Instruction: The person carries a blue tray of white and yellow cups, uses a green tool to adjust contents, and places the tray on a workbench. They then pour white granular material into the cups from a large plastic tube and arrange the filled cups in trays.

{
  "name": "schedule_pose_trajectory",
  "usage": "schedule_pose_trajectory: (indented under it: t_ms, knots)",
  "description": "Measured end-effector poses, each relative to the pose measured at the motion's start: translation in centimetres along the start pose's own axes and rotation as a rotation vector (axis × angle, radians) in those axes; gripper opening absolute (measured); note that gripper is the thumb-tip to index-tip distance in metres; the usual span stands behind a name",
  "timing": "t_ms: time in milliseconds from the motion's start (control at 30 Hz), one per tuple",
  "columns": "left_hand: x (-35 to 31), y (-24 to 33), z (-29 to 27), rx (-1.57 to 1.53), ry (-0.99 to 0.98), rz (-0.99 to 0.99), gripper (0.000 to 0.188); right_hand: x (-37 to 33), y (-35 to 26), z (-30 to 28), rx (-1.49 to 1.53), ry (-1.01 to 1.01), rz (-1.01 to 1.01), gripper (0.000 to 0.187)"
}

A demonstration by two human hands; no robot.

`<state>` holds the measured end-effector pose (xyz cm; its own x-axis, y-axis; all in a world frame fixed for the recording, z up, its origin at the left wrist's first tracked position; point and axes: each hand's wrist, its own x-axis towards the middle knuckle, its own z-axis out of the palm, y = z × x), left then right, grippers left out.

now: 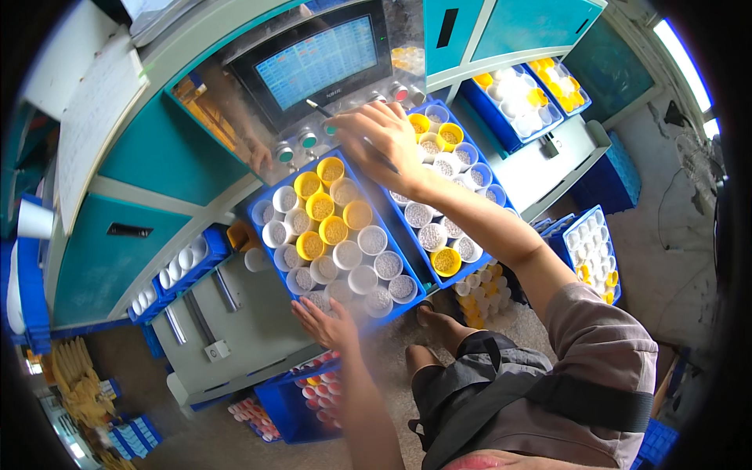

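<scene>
The right hand [381,135] holds a pen [329,109] up by the screen [319,61] above a blue tray [468,160] of cups, while the left hand [327,323] lies flat, touching another blue tray [260,205] of white and yellow cups.

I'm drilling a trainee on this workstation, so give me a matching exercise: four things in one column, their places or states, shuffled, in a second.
1. left hand
2. right hand
3. touchscreen
4. pen

A. held, tip near the round panel buttons
B. lit, showing a grid of cells
C. flat on the near edge of the left blue crate
D. over the right blue crate, gripping the pen

Pairs: 1-C, 2-D, 3-B, 4-A
</scene>
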<state>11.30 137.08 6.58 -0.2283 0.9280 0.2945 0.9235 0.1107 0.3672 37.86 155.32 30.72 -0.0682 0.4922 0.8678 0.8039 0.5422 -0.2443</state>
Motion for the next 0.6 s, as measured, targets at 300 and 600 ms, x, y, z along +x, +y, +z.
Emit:
schedule_pose_trajectory:
  t_ms: [300,600]
  knots:
    - [1.3,1.6,-0.2,0.022,-0.019,0.017,0.065,0.5,4.9,-2.6,-0.127,0.100,0.098,0.014]
    - [1.4,1.9,-0.1,0.039,-0.030,0.073,0.062,3.5,7.0,-3.7,-0.098,0.124,0.033,0.017]
